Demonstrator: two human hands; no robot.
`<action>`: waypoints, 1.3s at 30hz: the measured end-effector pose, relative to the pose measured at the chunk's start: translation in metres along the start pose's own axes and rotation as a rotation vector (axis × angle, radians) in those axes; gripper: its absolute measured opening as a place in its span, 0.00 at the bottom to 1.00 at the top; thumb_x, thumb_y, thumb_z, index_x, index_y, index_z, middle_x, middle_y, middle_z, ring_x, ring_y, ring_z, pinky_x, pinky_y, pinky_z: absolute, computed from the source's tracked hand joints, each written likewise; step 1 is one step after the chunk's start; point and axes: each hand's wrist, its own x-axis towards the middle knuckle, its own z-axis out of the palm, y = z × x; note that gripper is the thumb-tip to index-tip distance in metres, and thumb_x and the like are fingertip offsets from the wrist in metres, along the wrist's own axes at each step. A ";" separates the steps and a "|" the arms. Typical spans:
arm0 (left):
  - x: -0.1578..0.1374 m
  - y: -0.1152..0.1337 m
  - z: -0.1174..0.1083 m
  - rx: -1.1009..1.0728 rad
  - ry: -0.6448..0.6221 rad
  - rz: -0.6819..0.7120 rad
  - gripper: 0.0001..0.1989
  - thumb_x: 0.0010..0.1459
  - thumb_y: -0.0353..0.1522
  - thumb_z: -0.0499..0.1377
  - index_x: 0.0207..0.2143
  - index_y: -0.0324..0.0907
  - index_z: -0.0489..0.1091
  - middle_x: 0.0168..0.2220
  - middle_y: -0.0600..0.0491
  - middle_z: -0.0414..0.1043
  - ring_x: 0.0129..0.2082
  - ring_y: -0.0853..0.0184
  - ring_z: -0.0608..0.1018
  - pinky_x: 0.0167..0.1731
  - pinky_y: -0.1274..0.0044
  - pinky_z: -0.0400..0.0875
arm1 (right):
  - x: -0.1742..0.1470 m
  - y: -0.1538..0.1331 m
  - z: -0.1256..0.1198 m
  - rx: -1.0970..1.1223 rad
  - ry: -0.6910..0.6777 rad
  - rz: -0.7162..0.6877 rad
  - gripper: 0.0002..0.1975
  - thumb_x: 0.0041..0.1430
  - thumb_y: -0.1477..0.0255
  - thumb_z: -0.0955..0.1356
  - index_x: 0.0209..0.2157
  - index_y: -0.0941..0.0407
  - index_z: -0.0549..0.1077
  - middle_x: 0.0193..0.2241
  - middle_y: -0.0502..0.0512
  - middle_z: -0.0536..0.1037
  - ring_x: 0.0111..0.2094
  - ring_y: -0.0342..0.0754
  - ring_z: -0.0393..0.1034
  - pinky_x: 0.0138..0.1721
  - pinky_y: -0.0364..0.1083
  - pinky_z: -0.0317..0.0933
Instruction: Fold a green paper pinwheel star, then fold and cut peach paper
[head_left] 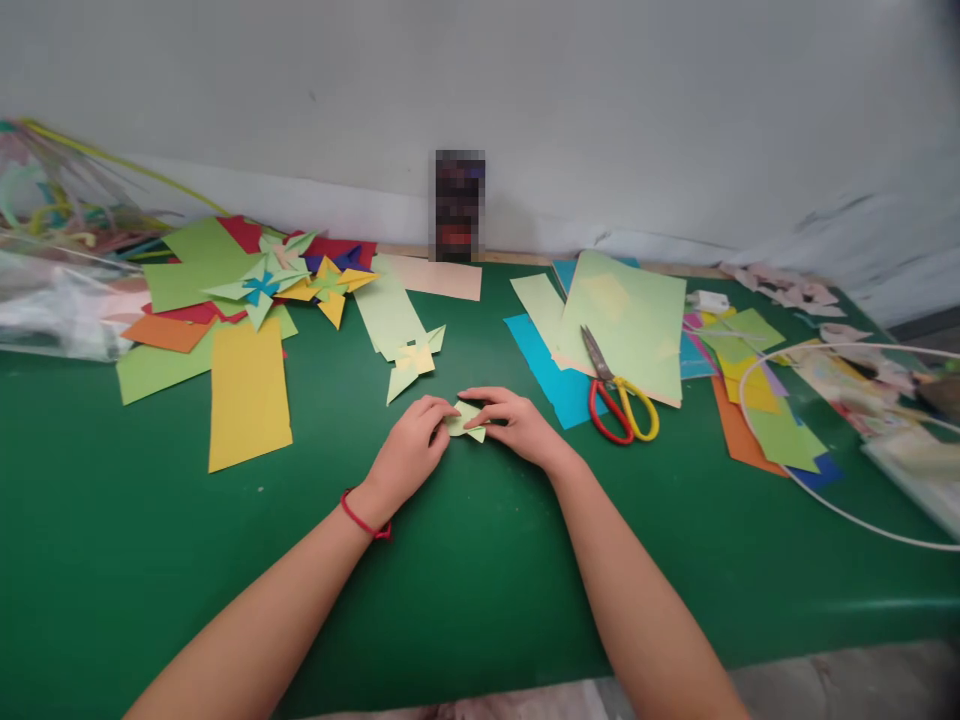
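A small folded piece of pale green paper (474,432) lies at the middle of the green table, between my two hands. My left hand (414,440), with a red cord at the wrist, pinches its left edge. From the other side, my right hand (517,425) holds its right part with thumb and fingers. The fingers hide some of the folds. Just beyond sits a partly assembled paper pinwheel shape (416,362) in pale green and yellow. Red-and-yellow-handled scissors (611,385) rest to the right, partly on a large pale green sheet (637,310).
Finished-looking paper pinwheels (326,288) lie on coloured sheets at back left, near a yellow sheet (250,395). A blue sheet (551,375) is right of centre. Paper scraps (765,380) and a white looped cord (832,515) are at far right. A pixelated upright object (459,205) leans on the wall.
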 end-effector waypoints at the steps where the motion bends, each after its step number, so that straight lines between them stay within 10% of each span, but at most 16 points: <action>1: 0.001 -0.002 0.000 -0.004 -0.014 -0.010 0.12 0.58 0.23 0.48 0.40 0.42 0.67 0.41 0.51 0.67 0.41 0.67 0.71 0.43 0.73 0.67 | 0.000 -0.001 0.000 0.000 -0.004 0.010 0.12 0.53 0.80 0.66 0.33 0.50 0.77 0.50 0.52 0.71 0.53 0.48 0.62 0.53 0.52 0.57; 23: 0.002 -0.005 -0.001 0.176 -0.022 -0.051 0.09 0.58 0.30 0.52 0.40 0.43 0.68 0.55 0.48 0.60 0.57 0.61 0.60 0.57 0.65 0.56 | -0.005 -0.009 -0.002 -0.109 0.040 0.030 0.02 0.51 0.74 0.70 0.28 0.53 0.74 0.49 0.53 0.71 0.55 0.49 0.59 0.55 0.53 0.55; 39: 0.003 -0.018 -0.001 0.135 -0.048 -0.023 0.14 0.57 0.24 0.50 0.41 0.44 0.70 0.55 0.49 0.61 0.57 0.61 0.61 0.56 0.63 0.58 | -0.001 -0.013 0.006 -0.425 0.115 0.158 0.11 0.58 0.64 0.65 0.25 0.55 0.69 0.30 0.52 0.70 0.34 0.47 0.62 0.38 0.49 0.54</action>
